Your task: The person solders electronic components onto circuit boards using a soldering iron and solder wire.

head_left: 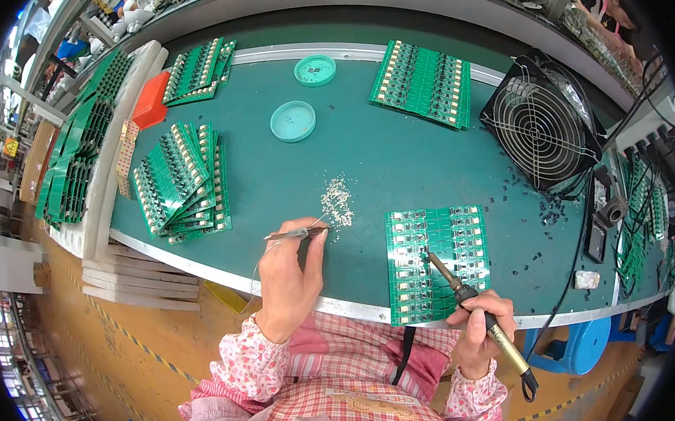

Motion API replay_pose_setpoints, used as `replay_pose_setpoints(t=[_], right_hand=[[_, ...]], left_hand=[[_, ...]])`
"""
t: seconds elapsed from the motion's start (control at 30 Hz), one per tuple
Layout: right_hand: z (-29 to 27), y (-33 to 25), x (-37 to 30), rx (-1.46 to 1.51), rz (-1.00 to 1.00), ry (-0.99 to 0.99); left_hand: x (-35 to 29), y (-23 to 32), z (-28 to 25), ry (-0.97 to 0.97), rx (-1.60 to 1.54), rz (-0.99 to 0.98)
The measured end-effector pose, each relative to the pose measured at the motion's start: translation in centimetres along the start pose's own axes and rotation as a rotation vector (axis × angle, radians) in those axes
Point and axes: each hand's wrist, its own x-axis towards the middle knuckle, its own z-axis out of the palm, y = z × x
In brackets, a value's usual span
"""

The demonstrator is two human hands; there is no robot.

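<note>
My right hand (pixel 483 318) is wrapped round a soldering iron (pixel 509 351). The iron's tip rests on or just above a green circuit board panel (pixel 403 295) at the table's front edge. In my left hand (pixel 290 276) a pair of tweezers (pixel 295 233) is pinched, and a thin wire, probably solder, trails along the hand. The tweezer tips point at a scattered heap of tiny pale components (pixel 338 201), apart from the panel. Rows of white and dark parts cover the panel. What the tweezer tips hold, if anything, is too small to make out.
Stacked circuit boards lie at the left (pixel 183 176), far left (pixel 198 72) and far right (pixel 425 84). Two round green dishes (pixel 293 121) sit behind the heap. A caged fan (pixel 539 123) stands at right, with small black parts (pixel 550 210) scattered near its cables.
</note>
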Motion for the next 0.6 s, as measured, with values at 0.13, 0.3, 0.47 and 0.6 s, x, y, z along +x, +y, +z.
replay_pose_setpoints(t=[0.13, 0.3, 0.47, 0.6], right_hand=[[-0.1, -0.1, -0.1, 0.003, 0.012, 0.010], [0.0, -0.2, 0.4, -0.013, -0.021, 0.012], [0.1, -0.3, 0.6, -0.012, -0.039, 0.011], [-0.1, -0.3, 0.8, -0.015, -0.059, -0.009]], left_hand=[[0.0, 0.1, 0.2, 0.002, -0.004, -0.006], [-0.2, 1.1, -0.1, -0.049, -0.109, -0.040], [-1.1, 3.3, 0.8, -0.169, -0.239, 0.013], [-1.3, 4.5, 1.6, -0.261, -0.268, 0.050]])
